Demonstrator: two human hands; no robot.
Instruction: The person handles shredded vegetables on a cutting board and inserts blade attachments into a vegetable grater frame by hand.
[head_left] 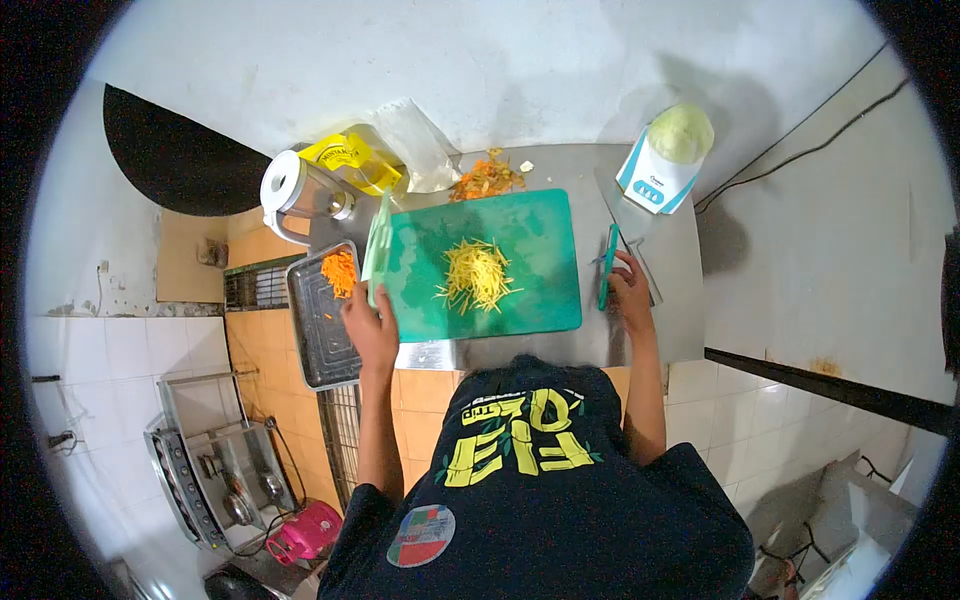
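A pile of thin yellow strips [477, 275] lies on the green cutting board [545, 285]. At the board's left edge, my left hand [371, 325] grips the lower end of a long, pale green stalk-like thing [378, 245]. To the right of the board, my right hand [631, 290] has its fingers closed on a slim teal tool [607, 268]; its exact kind is unclear. Beside that tool, a metal blade [611, 196] and a thin dark-edged piece lie on the steel table [678, 270].
Orange shreds [339, 273] sit in a metal tray [349, 371] at left. Behind are a blender jug [287, 185], a yellow pouch [352, 158], a white bag [415, 145] and peelings [486, 178]. A white-and-blue appliance [655, 180] stands back right.
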